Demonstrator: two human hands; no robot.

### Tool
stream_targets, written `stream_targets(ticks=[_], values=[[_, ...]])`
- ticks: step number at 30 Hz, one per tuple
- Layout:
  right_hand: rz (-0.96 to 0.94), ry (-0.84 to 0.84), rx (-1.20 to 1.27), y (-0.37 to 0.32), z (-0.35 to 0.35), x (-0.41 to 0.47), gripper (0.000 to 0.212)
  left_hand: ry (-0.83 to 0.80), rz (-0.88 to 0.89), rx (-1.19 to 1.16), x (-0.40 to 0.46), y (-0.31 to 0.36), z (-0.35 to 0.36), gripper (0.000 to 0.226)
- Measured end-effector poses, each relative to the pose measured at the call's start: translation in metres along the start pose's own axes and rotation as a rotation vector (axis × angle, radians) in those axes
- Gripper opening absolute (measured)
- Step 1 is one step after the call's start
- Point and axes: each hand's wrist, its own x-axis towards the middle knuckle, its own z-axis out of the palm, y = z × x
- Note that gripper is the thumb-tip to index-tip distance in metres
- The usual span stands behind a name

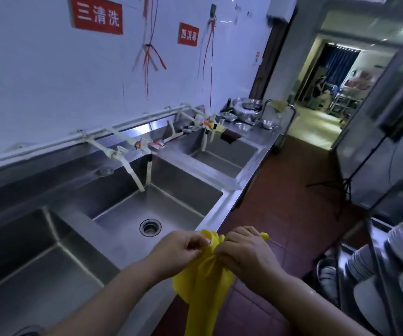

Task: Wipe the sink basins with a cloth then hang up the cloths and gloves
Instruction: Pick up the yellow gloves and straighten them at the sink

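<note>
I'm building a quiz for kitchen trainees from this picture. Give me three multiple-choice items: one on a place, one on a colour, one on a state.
1. Where is the round drain?
A. In the middle basin
B. On the floor
C. On the wall

2. What colour is the item in the hands?
A. Red
B. Yellow
C. Green

3. How do the hands meet it?
A. Only the left hand holds it
B. Both grip it
C. Neither touches it

Key:
1 A: the drain sits in the middle basin floor.
2 B: the glove is yellow.
3 B: left hand and right hand both bunch its top.
</note>
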Motion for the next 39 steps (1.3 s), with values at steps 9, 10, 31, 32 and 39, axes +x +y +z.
stream_targets(ticks=[9, 10, 31, 32, 39], values=[[0.275, -0.002, 0.125, 0.09, 0.035, 0.052, 0.018, -0.119, -0.036, -0.335, 0.096, -0.017, 0.003, 0.036], [0.294, -0.003, 0.137, 0.1, 0.038, 0.055, 0.019, -0.138, -0.034, -0.326, 0.107, -0.017, 0.004, 0.035], [0.197, -0.158, 0.087, 0.497, 0.034, 0.061, 0.086, -0.166, -0.083, -0.02, 0.431, 0.04, 0.114, 0.031], [0.171, -0.165, 0.093, 0.511, 0.035, 0.066, 0.088, -0.171, -0.085, 0.013, 0.445, 0.044, 0.118, 0.028], [0.069, -0.314, 0.138, 0.601, 0.047, 0.115, 0.087, -0.097, -0.115, 0.178, 0.539, 0.041, 0.133, 0.023]])
